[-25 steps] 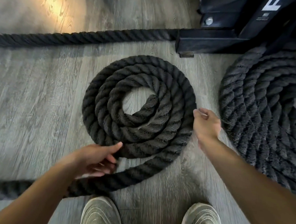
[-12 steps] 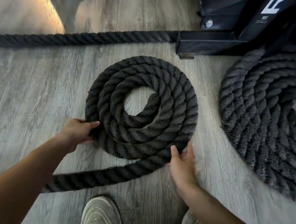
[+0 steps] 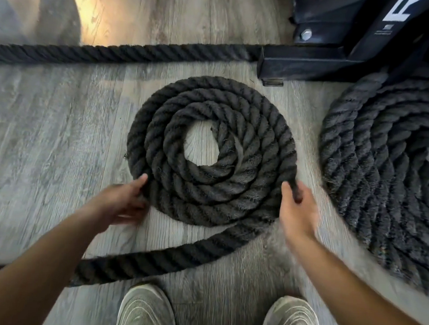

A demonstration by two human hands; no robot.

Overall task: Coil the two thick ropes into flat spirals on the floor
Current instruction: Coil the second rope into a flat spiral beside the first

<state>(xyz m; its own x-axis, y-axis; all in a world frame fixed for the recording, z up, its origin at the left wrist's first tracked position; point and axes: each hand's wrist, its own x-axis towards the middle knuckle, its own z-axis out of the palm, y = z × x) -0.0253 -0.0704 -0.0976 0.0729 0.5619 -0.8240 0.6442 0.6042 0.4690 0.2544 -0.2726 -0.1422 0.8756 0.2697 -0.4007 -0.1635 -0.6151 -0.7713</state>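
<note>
A thick black rope lies in a flat spiral (image 3: pixel 209 151) of about three turns on the grey wood floor. Its loose tail (image 3: pixel 176 256) sweeps from the spiral's right side down and off to the left under my left forearm. My left hand (image 3: pixel 122 201) grips the spiral's outer turn at its lower left edge. My right hand (image 3: pixel 296 213) is wrapped around the outer turn at the lower right, where the tail leaves the spiral. A second, larger rope coil (image 3: pixel 385 174) lies to the right, partly cut off by the frame edge.
A straight stretch of rope (image 3: pixel 114 52) runs across the floor behind the spiral to a black metal machine base (image 3: pixel 317 60) at the top right. My two light shoes (image 3: pixel 147 310) stand just below the tail.
My right hand has slid from the spiral's bottom edge up to its lower right side. My left hand has dropped slightly along the lower left edge. The spiral has turned a little.
</note>
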